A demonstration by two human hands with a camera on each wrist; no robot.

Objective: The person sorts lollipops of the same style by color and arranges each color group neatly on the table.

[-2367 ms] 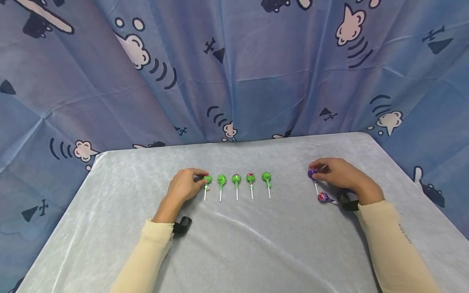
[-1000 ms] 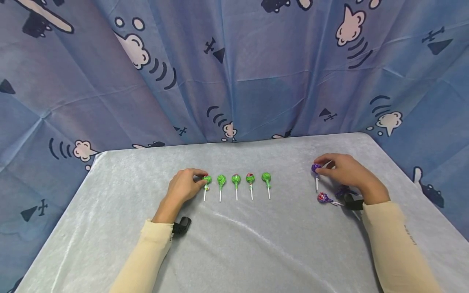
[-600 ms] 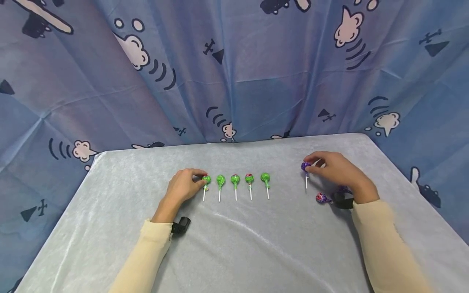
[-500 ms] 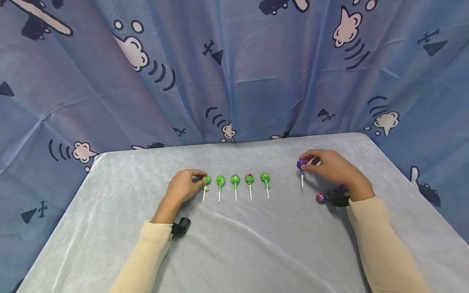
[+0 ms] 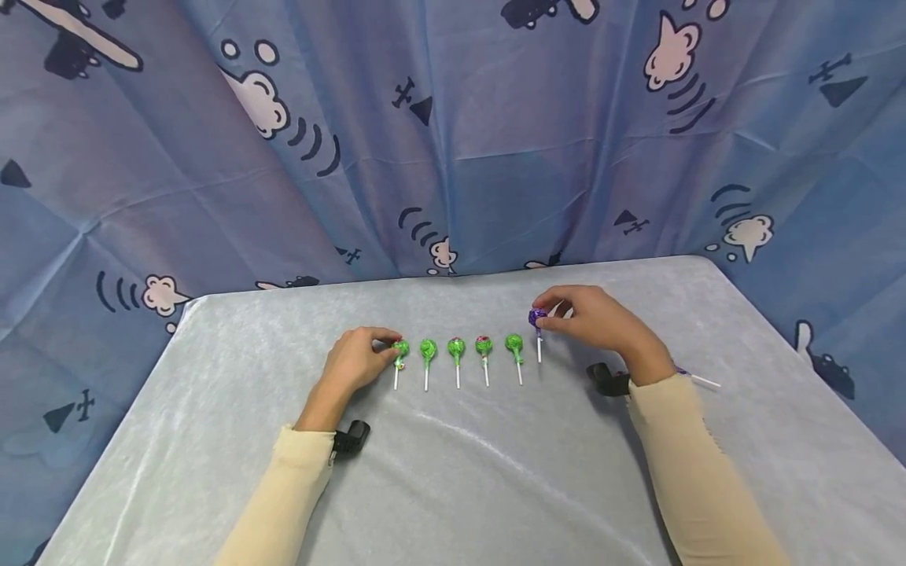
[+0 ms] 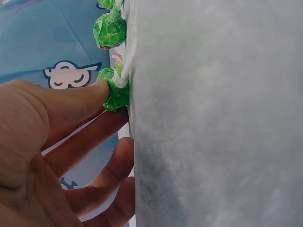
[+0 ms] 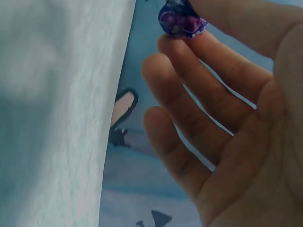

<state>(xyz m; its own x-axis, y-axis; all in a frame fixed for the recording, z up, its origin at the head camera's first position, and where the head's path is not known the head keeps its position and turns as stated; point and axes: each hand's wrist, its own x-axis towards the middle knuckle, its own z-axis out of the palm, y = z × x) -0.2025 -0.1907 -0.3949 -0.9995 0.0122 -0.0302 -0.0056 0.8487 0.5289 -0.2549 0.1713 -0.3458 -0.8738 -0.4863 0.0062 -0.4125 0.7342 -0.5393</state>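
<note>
Several green-wrapped lollipops lie in a row on the table, sticks toward the person. At the row's left end my left hand [image 5: 357,360] pinches the head of a green lollipop [image 5: 401,348] between thumb and fingers; the left wrist view shows the thumb on its wrapper [image 6: 117,94]. My right hand [image 5: 598,318] holds a purple lollipop [image 5: 538,317] by its head, stick hanging down, just right of the last green lollipop [image 5: 514,343]. In the right wrist view the purple wrapper [image 7: 177,21] sits between thumb and fingertips.
Another lollipop's white stick [image 5: 704,381] shows beyond the right forearm, which hides most of it. A pale grey cloth covers the table [image 5: 453,472]. A blue patterned curtain [image 5: 453,157] hangs behind the far edge. Each wrist wears a black camera.
My right hand has carried the purple lollipop leftward from the right side to beside the green row. The right forearm now covers the red-and-purple lollipop seen earlier. My left hand has stayed put.
</note>
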